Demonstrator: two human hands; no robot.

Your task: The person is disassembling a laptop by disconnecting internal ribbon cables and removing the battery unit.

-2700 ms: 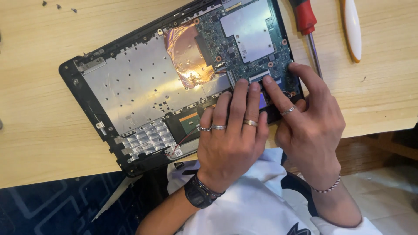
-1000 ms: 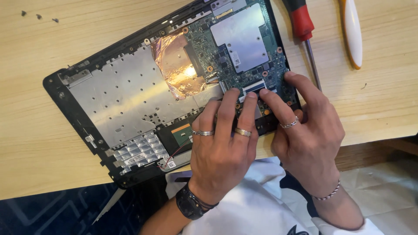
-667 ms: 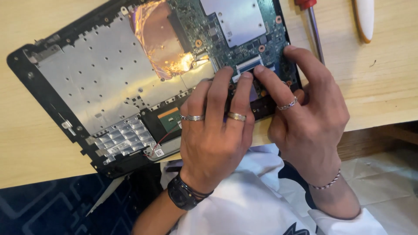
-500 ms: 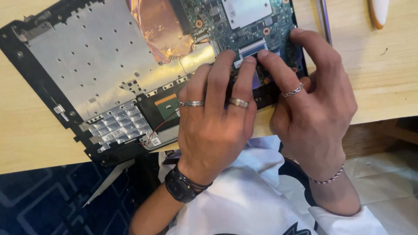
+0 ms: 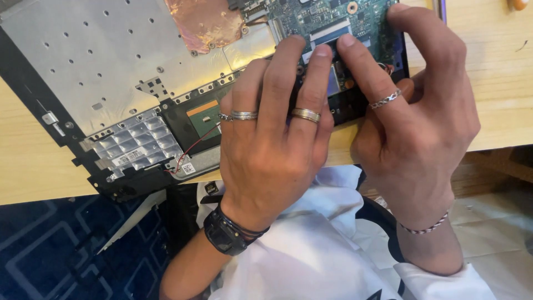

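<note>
Now your two hands meet over the opened laptop (image 5: 100,72), which lies on the wooden bench (image 5: 499,94) with its near edge hanging a little past the bench edge, just above your lap. Your left hand (image 5: 272,150) rests flat on the chassis, fingers (image 5: 316,72) together and stretched forward, so the tips reach the pale connector strip (image 5: 330,33) on the green circuit board (image 5: 333,14); the palm seems to keep the body steady. Your right hand (image 5: 422,116) comes from the other side, its index finger touching the same strip while the thumb hooks under the chassis edge, as a pinch. Neither hand holds a loose thing. Copper foil (image 5: 202,22) and the silver metal plate (image 5: 94,61) lie to the left, untouched. A screwdriver shaft (image 5: 441,6) shows just beyond the board.
</note>
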